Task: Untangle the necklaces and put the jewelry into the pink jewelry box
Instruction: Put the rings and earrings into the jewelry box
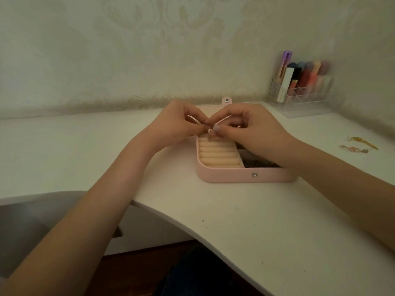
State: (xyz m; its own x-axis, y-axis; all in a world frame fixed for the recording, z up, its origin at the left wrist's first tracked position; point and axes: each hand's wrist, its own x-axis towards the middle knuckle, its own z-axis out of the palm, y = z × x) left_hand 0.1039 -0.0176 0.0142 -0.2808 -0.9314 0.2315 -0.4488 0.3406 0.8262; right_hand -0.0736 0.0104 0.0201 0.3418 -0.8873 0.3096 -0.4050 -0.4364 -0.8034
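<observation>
Both forearms enter from the bottom corners and converge over the white counter [245,221], whose near edge curves in a concave sweep from mid-left toward the lower right. Bare surface lies between that edge and the box.

Pink jewelry box [235,175]: lies open on the counter at centre, its front wall with a metal snap facing the viewer, well back from the curved edge. Its lid lies back toward the wall, mostly hidden behind the hands, with a snap tab showing above them. The left part holds cream ring rolls [218,153]; the right compartments hold dark contents too dim to identify.

Left hand [173,127] and right hand [252,133]: close together above the far end of the ring rolls, fingers curled, fingertips meeting. Between them they pinch a small jewelry piece [210,130], pale and shiny; its kind cannot be told. The right wrist crosses over the box's right compartments.

Remaining jewelry: a gold-coloured piece [363,142] and a pinkish beaded piece [352,148] lie on the counter well to the right of the box, near each other; whether they touch cannot be told.

Far right corner: a clear organizer [307,99] with cosmetic tubes stands against the wall, well apart from the box.

Left of the box, open counter runs to the wall. Below the counter's left edge sits a grey surface [32,221], indistinct.
</observation>
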